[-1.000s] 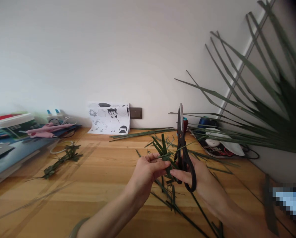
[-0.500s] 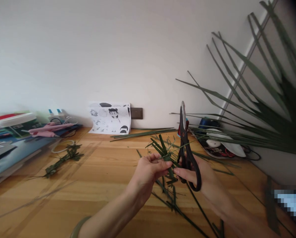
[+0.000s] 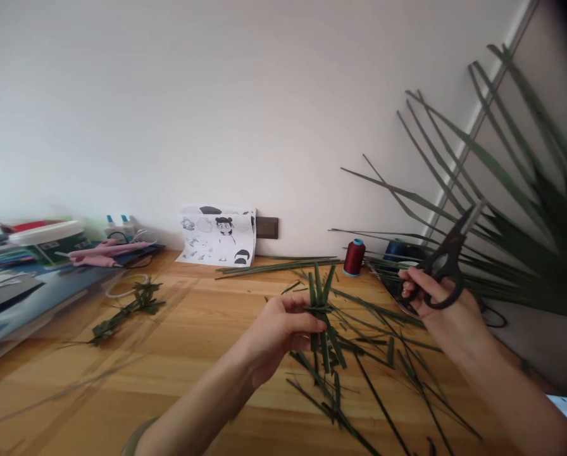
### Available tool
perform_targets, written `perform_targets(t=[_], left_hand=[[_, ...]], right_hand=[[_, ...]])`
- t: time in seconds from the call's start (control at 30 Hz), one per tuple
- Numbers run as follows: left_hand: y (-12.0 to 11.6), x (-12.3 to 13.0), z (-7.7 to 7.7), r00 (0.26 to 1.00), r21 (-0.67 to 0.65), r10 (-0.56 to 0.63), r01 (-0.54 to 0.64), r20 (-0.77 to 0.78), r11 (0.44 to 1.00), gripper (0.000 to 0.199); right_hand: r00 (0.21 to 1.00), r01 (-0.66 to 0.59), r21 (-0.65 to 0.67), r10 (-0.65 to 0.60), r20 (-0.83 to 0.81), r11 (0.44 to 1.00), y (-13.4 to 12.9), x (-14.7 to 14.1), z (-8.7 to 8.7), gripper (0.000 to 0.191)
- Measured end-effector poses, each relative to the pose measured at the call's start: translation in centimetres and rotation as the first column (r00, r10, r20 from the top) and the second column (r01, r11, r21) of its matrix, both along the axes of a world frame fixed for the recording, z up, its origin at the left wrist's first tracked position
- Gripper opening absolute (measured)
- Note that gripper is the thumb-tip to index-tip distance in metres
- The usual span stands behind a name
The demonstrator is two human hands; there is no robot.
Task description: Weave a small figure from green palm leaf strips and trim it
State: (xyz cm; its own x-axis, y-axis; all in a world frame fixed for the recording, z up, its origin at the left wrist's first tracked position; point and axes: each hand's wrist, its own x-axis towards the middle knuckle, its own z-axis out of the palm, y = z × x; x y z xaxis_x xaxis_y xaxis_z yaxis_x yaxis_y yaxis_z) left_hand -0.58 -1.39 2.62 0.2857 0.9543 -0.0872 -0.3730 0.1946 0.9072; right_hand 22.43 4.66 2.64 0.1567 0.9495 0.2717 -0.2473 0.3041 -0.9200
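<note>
My left hand (image 3: 290, 326) pinches a small woven piece of green palm leaf (image 3: 319, 310) just above the table, with strips sticking out of it upward and downward. Off to the right, my right hand (image 3: 438, 307) is closed on a pair of black-handled scissors (image 3: 447, 259), whose blades point up and to the right. A gap separates the scissors from the woven piece. Loose cut leaf strips (image 3: 383, 380) lie scattered on the wooden table (image 3: 202, 354) beneath and between the hands.
A dark red thread spool (image 3: 354, 258) stands by the wall, near a big palm leaf (image 3: 544, 234) at right. A printed paper (image 3: 217, 237) leans on the wall. Leftward are a woven leaf piece (image 3: 126, 313), pink glue gun (image 3: 105, 252) and white-lidded tub (image 3: 50, 240).
My right hand has moved away to the right and up, taking the scissors from the woven leaf piece. The left hand still holds that piece, now turned more upright.
</note>
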Motion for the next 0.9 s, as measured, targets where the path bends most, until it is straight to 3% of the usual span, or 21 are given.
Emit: perform_targets(t=[0.13,0.2,0.33,0.53,0.67,0.9], left_hand=[[-0.4,0.2,-0.2,0.993,0.011,-0.094,0.096,-0.077,0.995,0.016],[-0.5,0.2,-0.1,0.988,0.003,-0.105,0.106,-0.114,0.994,0.017],[-0.9,0.4,0.2,0.967,0.011,-0.128,0.134,-0.221,0.991,0.018],[-1.0,0.7,0.2,0.952,0.043,-0.064,0.081,-0.298,0.996,0.016],[-0.8,1.0,-0.3,0.977,0.064,-0.016,0.03,-0.214,0.997,0.015],[-1.0,1.4,-0.8,0.989,-0.021,-0.018,0.015,-0.144,1.0,0.011]], right_hand=[[0.964,-0.195,-0.105,0.211,0.163,0.975,-2.0,-1.1,0.6,0.018],[0.886,-0.292,-0.17,0.333,0.324,0.941,-3.4,-2.2,0.7,0.02],[0.743,-0.334,-0.151,0.359,0.566,0.93,-5.2,-4.0,0.7,0.02],[0.726,-0.349,-0.138,0.361,0.585,0.927,-5.8,-4.7,0.8,0.019],[0.729,-0.392,-0.142,0.401,0.555,0.909,-6.0,-4.9,0.8,0.019],[0.714,-0.442,-0.196,0.475,0.515,0.876,-5.9,-4.9,0.9,0.017]])
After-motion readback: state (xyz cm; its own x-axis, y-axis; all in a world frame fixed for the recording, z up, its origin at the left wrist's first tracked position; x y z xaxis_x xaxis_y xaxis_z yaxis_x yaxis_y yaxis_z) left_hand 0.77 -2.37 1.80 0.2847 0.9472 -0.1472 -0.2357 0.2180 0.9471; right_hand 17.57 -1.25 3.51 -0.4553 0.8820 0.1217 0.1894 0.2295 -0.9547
